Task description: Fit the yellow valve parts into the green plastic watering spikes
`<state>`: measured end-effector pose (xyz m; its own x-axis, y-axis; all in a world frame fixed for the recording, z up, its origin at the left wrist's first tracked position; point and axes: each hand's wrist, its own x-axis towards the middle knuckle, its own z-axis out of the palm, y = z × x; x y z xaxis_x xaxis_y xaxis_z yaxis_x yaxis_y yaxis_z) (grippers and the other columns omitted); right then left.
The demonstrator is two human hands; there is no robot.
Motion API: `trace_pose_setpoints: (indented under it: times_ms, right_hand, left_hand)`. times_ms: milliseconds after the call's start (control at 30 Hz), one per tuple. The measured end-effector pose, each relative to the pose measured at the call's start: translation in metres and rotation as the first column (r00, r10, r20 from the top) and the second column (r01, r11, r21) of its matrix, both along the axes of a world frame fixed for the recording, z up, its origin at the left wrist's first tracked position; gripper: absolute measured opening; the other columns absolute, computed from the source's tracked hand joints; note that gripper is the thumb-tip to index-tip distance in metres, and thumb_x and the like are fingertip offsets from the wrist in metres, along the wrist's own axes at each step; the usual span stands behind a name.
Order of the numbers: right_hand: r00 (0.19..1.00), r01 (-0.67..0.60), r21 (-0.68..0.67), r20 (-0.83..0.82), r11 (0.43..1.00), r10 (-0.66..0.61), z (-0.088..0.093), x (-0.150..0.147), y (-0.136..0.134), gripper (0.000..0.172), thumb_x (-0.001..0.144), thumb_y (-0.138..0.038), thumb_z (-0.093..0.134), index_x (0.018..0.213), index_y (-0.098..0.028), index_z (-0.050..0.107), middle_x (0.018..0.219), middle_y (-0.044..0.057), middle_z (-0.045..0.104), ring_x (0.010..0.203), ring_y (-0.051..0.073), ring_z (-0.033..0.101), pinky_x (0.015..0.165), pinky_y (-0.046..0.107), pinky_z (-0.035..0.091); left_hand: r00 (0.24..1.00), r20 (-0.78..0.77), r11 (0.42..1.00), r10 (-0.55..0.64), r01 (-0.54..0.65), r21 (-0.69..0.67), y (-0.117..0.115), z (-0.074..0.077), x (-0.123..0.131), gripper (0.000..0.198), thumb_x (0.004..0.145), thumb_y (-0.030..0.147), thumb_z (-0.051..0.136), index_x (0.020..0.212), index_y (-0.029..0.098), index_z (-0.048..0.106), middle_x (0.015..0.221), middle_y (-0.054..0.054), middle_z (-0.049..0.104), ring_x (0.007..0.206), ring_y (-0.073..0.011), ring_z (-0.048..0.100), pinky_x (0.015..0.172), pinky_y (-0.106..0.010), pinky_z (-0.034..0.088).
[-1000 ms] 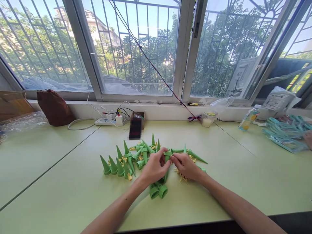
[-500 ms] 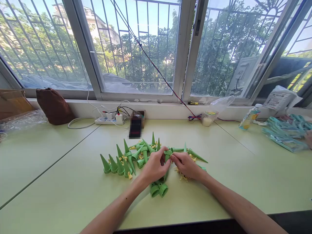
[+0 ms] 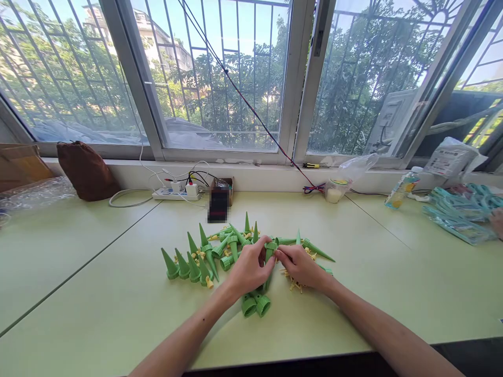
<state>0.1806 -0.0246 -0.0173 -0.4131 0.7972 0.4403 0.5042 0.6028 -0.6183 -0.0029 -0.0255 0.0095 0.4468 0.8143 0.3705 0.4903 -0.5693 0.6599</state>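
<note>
My left hand (image 3: 251, 268) is closed around a green plastic watering spike (image 3: 270, 251), its wide capped end up and its point down. Against the side of that spike, the fingertips of my right hand (image 3: 301, 266) are pinched together; what they hold is hidden. Beneath my right hand lies a pile of small yellow plastic pieces (image 3: 297, 286). Two green spikes (image 3: 262, 305) rest just below my left hand, their open ends toward me. To the left, several green spikes (image 3: 194, 271) stand point up in a row, beside a small yellow valve piece (image 3: 209, 283).
More green spikes (image 3: 232, 246) and yellow bits lie heaped behind my hands. Along the window stand a brown bag (image 3: 87, 172), a power strip (image 3: 173, 196), a small box (image 3: 218, 204) and a bottle (image 3: 403, 188). Teal packaged items (image 3: 458, 212) lie at right, near another person's hand (image 3: 497, 221).
My hands hold almost the same pose on the spike. At the far right, the other person's hand has shifted slightly by the teal packages.
</note>
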Motion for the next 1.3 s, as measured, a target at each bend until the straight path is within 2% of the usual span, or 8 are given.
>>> trace_pose_setpoints:
  times_ms: [200, 1000, 1300]
  right_hand:
    - [1.000, -0.010, -0.009, -0.002, 1.000, 0.010, 0.0020, -0.0006, 0.0001, 0.038, 0.101, -0.030, 0.039, 0.065, -0.019, 0.033, 0.057, -0.005, 0.035, 0.053, 0.010, 0.031, 0.052, 0.024, 0.025]
    - [1.000, -0.007, 0.009, 0.024, 1.000, 0.006, 0.0014, 0.0006, -0.0002, 0.038, 0.101, -0.030, 0.039, 0.065, -0.019, 0.036, 0.058, -0.005, 0.040, 0.054, 0.010, 0.036, 0.054, 0.025, 0.027]
    - [0.999, -0.008, -0.025, 0.052, 1.000, 0.009, 0.0004, 0.0014, 0.0002, 0.038, 0.101, -0.030, 0.038, 0.065, -0.019, 0.035, 0.057, -0.005, 0.039, 0.054, 0.010, 0.032, 0.054, 0.024, 0.026]
  left_hand:
    - [1.000, -0.012, 1.000, -0.005, 0.005, -0.002, -0.0006, 0.0015, -0.0003, 0.024, 0.085, 0.026, 0.053, 0.108, 0.020, 0.052, 0.056, 0.008, 0.045, 0.052, -0.0114, 0.044, 0.052, -0.022, 0.031]
    - [1.000, -0.027, 1.000, -0.008, 0.008, 0.002, -0.0001, 0.0008, -0.0005, 0.025, 0.086, 0.026, 0.051, 0.110, 0.019, 0.051, 0.057, 0.007, 0.045, 0.052, -0.0119, 0.043, 0.052, -0.023, 0.030]
    - [0.999, -0.053, 1.000, 0.004, -0.003, 0.010, -0.0007, 0.0000, -0.0009, 0.026, 0.085, 0.025, 0.052, 0.110, 0.020, 0.052, 0.059, 0.006, 0.048, 0.054, -0.0124, 0.046, 0.054, -0.023, 0.032]
